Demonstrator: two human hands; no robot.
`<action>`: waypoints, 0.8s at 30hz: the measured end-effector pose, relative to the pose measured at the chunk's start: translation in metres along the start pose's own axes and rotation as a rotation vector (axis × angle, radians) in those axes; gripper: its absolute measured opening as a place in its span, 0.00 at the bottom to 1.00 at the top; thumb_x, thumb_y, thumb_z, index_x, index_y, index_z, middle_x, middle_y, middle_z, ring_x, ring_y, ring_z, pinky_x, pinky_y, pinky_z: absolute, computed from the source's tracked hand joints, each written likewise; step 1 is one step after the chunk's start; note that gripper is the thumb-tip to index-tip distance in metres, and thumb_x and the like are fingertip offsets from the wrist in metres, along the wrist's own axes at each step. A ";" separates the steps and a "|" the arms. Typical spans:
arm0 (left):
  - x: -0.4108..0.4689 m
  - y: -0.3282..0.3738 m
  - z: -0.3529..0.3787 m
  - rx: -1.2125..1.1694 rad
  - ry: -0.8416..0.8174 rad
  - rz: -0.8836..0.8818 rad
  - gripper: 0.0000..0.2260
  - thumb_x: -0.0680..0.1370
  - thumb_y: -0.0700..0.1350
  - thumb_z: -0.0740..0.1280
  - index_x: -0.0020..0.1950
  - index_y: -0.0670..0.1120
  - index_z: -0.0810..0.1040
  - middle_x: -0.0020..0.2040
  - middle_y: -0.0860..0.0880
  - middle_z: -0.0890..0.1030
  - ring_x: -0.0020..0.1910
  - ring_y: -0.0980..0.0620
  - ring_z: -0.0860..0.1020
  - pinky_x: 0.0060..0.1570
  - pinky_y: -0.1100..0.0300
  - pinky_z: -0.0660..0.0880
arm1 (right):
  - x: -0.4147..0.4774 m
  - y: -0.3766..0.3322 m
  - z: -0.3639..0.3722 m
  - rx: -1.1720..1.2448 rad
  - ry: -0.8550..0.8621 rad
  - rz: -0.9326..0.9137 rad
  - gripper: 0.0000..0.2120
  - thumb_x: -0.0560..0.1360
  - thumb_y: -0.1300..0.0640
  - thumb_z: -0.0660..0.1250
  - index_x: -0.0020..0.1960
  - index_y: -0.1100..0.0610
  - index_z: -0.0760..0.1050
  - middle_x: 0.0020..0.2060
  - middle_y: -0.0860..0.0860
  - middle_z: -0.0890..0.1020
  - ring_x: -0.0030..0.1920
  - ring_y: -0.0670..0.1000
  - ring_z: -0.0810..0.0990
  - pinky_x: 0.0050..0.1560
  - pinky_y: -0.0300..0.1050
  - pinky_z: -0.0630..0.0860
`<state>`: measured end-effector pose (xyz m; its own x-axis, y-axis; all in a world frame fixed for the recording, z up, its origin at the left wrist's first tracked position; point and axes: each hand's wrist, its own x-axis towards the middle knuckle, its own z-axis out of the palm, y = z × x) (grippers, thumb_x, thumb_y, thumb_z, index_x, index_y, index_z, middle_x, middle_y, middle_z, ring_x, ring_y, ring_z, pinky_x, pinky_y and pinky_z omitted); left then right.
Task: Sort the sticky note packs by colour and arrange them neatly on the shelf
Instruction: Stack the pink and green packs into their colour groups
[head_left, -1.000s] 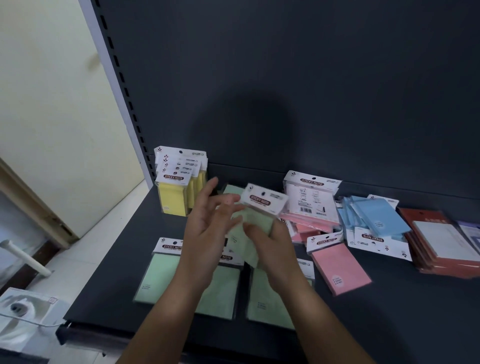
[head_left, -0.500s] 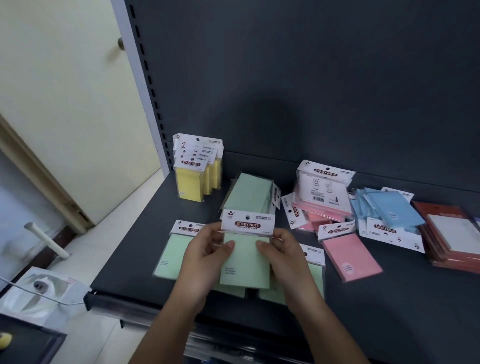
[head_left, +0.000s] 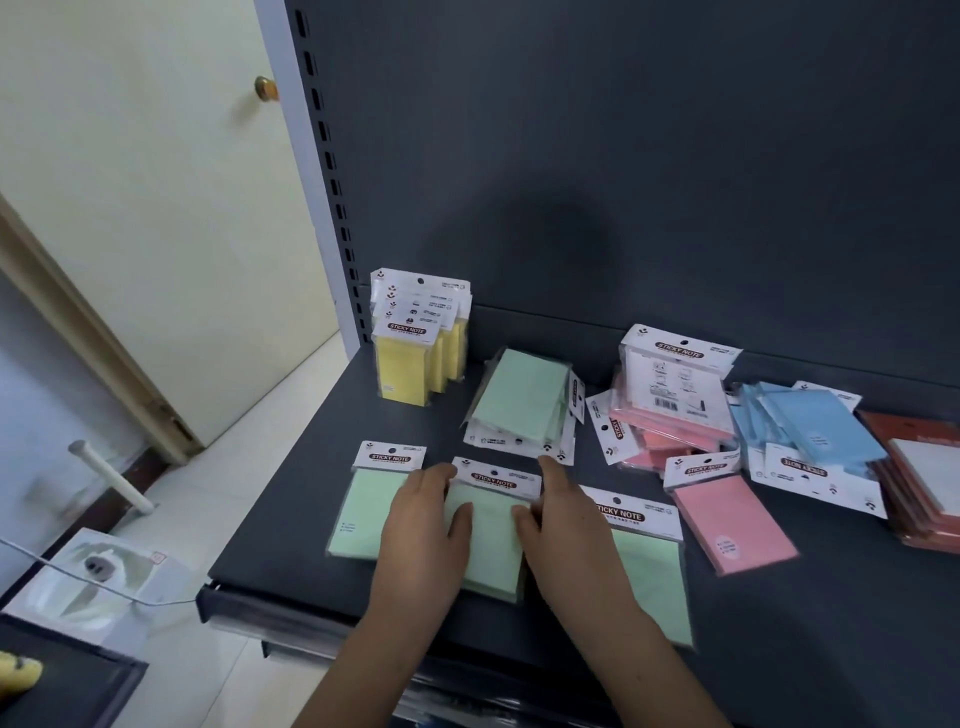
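A green sticky note pack (head_left: 491, 525) lies flat near the front of the dark shelf (head_left: 779, 623). My left hand (head_left: 423, 525) grips its left edge and my right hand (head_left: 563, 519) grips its right edge. Two more green packs flank it, one on the left (head_left: 366, 506) and one on the right (head_left: 649, 561). Behind them lies a green stack (head_left: 522, 402). Yellow packs (head_left: 415, 348) stand upright at the back left. Pink packs (head_left: 670, 410) and a single pink pack (head_left: 732, 517) lie to the right, then blue packs (head_left: 810, 436).
Red-brown packs (head_left: 919, 467) sit at the far right edge. The shelf's slotted upright (head_left: 322, 156) and a cream door (head_left: 156, 182) stand at left. A white box (head_left: 93, 582) with a cable rests on the floor below left.
Both hands have lowered the green pack from an upright hold onto the shelf between the two flat green packs. The camera view shifted left.
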<state>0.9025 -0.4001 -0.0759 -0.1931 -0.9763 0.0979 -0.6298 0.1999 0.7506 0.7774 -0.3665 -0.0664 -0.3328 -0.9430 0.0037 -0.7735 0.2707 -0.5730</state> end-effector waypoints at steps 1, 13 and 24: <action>0.000 0.000 0.000 0.031 -0.001 0.002 0.16 0.77 0.40 0.64 0.65 0.44 0.70 0.58 0.50 0.74 0.59 0.52 0.72 0.59 0.64 0.66 | 0.000 -0.002 -0.001 -0.073 -0.002 -0.013 0.21 0.79 0.55 0.56 0.71 0.54 0.58 0.57 0.53 0.75 0.56 0.52 0.74 0.52 0.43 0.69; 0.033 0.015 -0.006 0.055 -0.037 0.087 0.16 0.75 0.44 0.68 0.62 0.45 0.72 0.56 0.52 0.71 0.59 0.52 0.69 0.50 0.68 0.60 | 0.019 0.007 -0.016 0.041 0.243 -0.083 0.10 0.76 0.60 0.60 0.57 0.55 0.74 0.51 0.50 0.76 0.51 0.51 0.75 0.48 0.42 0.69; 0.068 0.028 0.020 -0.307 -0.116 -0.222 0.09 0.75 0.43 0.68 0.53 0.45 0.71 0.45 0.47 0.80 0.44 0.49 0.78 0.42 0.59 0.72 | 0.062 0.013 -0.010 0.471 0.181 0.118 0.15 0.76 0.61 0.64 0.62 0.57 0.68 0.45 0.50 0.76 0.42 0.46 0.73 0.40 0.35 0.66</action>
<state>0.8567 -0.4589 -0.0616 -0.1724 -0.9735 -0.1500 -0.4150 -0.0663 0.9074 0.7409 -0.4194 -0.0653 -0.5232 -0.8515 0.0344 -0.4123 0.2176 -0.8847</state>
